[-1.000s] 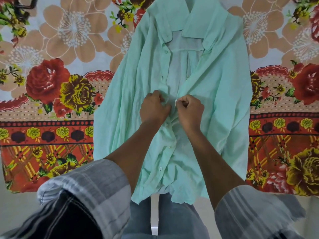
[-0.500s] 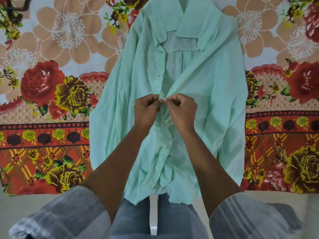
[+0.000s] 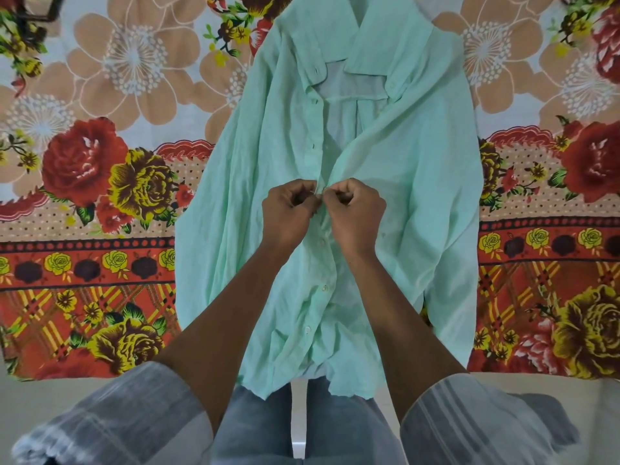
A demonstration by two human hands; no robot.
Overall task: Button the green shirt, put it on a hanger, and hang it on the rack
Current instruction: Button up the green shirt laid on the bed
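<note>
Head view: both hands' fingers [image 3: 310, 193] pinch green shirt [image 3: 402, 182] placket

Flat floral bedsheet [image 3: 100, 203] open both sides of green shirt [image 3: 419, 196]; both forearms cross shirt's lower front.

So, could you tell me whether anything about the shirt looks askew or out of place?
Nothing is damaged. The shirt lies rumpled on the floral sheet, open above both hands, with its hem bunched over the edge.
</note>
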